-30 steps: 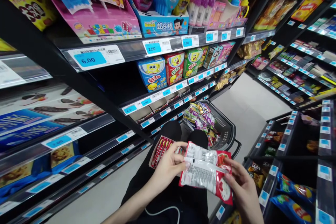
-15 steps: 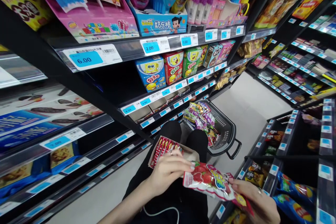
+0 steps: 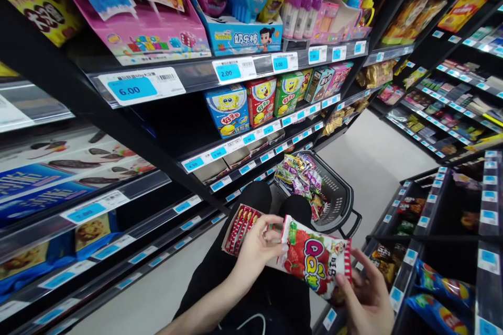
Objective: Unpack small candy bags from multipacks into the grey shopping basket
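Observation:
Between my hands is a red-and-white candy packet (image 3: 310, 257) with strawberries and "QQ" lettering, its front turned up toward me. My left hand (image 3: 261, 243) pinches its left end. At the packet's right end, my right hand (image 3: 363, 288) grips with thumb and fingers; its underside is hidden. An open carton (image 3: 229, 241) of upright striped packets rests on my lap, partly covered by my left hand and the packet. Just beyond my knees stands a dark grey basket (image 3: 341, 204) holding a heap of colourful small candy packets (image 3: 298, 175).
Shelves on the left carry SpongeBob boxes (image 3: 228, 110), a blue candy display box (image 3: 247, 39) and a pink display box (image 3: 157, 42). On the right, low bins hold blue snack bags (image 3: 436, 314). The pale floor (image 3: 377, 152) runs between the shelf rows.
The candy packet has turned so its printed front faces me more squarely. My right hand has shifted left and now grips the packet's striped end. The basket stays in place.

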Demonstrator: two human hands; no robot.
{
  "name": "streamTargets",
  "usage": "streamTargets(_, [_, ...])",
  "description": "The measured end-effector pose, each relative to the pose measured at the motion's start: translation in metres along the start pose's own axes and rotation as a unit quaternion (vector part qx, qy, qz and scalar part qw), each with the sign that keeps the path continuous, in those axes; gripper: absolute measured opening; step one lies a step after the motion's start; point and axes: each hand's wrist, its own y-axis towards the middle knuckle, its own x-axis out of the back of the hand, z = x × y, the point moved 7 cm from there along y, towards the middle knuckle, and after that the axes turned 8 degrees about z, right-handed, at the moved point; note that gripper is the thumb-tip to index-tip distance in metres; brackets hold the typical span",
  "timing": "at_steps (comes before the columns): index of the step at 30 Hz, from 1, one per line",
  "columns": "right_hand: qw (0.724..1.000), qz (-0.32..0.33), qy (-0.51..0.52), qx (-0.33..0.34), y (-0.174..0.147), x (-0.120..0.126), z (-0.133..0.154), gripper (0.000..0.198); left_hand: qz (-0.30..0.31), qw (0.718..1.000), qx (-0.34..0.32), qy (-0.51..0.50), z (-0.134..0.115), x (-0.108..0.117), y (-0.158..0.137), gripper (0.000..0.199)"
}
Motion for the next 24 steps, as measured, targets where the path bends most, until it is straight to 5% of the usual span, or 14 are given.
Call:
streamTargets(2, [0.994,0.011,0.048,-0.098,-0.005,-0.003,-0.021,0.066,0.027,0.998,0.047,0.011,0.011,-0.002,0.002,0.039])
streamTargets(5, [0.984,0.017,0.065,-0.166,-0.009,0.004,-0.038,0.045,0.077,0.990,0.097,0.063,0.020,-0.007,0.002,0.024])
streamTargets(11, [0.987,-0.002,0.012,-0.159,-0.021,0.010,-0.056,0.042,-0.002,0.960,-0.032,0.279,-0.002,-0.009,-0.008,0.023])
streamTargets(13, [0.986,-0.022,-0.035,-0.163,-0.028,0.009,-0.062,0.041,-0.012,0.905,-0.128,0.404,-0.015,-0.017,-0.014,0.024])
streamTargets(17, [0.988,-0.056,-0.091,-0.113,-0.034,0.008,-0.060,0.045,-0.009,0.748,-0.278,0.603,-0.021,-0.035,-0.024,0.030])
streamTargets(21, [0.978,0.006,-0.207,-0.032,-0.024,0.005,-0.041,0.044,-0.011,0.674,-0.263,0.690,-0.013,-0.033,-0.014,0.033])
streamTargets(24, [0.936,0.056,-0.345,0.044,-0.005,0.009,-0.031,0.048,-0.006,0.617,-0.203,0.760,-0.022,-0.021,-0.003,0.030])
